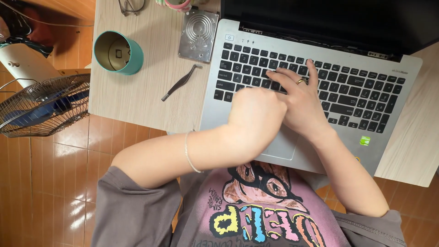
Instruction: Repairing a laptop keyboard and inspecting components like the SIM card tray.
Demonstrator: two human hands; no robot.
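A silver laptop [393, 116] with black keys lies open on a light wooden table [132, 96]. My right hand [299, 98], wearing a ring, rests flat on the keyboard with its fingers spread over the keys. My left hand [256, 116] hovers over the keyboard's lower left part and the touchpad, its fingers curled under and out of sight. It overlaps the right hand's thumb side. Whether it holds anything is hidden. A thin bracelet sits on my left wrist.
Left of the laptop lie metal tweezers [180, 82], a bare hard drive [198, 36] and a teal round tin [118, 52], open and empty. Glasses [131, 6] sit at the far edge. A wire-caged fan [41, 107] stands on the tiled floor, left of the table.
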